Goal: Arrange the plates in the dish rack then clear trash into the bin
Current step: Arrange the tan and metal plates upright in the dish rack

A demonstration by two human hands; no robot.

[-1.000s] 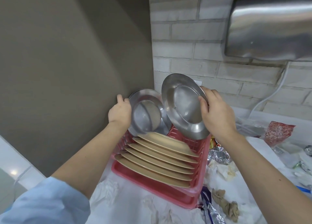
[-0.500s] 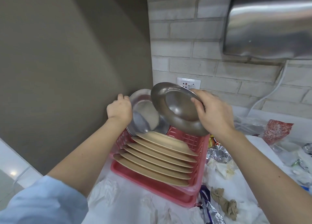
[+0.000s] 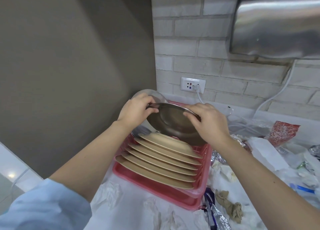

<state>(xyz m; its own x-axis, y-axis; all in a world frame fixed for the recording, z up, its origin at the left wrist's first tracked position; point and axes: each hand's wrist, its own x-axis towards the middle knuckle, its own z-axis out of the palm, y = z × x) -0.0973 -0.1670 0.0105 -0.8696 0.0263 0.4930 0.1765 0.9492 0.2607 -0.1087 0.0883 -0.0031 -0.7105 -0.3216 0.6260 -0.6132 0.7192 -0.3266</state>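
A pink dish rack (image 3: 166,191) stands on the counter with several tan plates (image 3: 161,162) slotted in a row. Over the rack's far end I hold a steel plate (image 3: 173,124), tilted. My left hand (image 3: 136,109) grips its left rim and my right hand (image 3: 210,124) grips its right rim. A second steel plate (image 3: 155,95) stands behind it at the back of the rack, mostly hidden by my left hand and the held plate.
Trash lies to the right and front: white tissues (image 3: 110,191), foil (image 3: 218,219), a brown crumpled napkin (image 3: 230,205), a red wrapper (image 3: 282,132), plastic bags. A grey wall is on the left, a brick wall with a socket (image 3: 193,85) behind, a steel appliance (image 3: 277,21) above right.
The steel plate in my right hand came down toward the rack's far end. My left hand left the rear steel plate and took the held plate's left rim.
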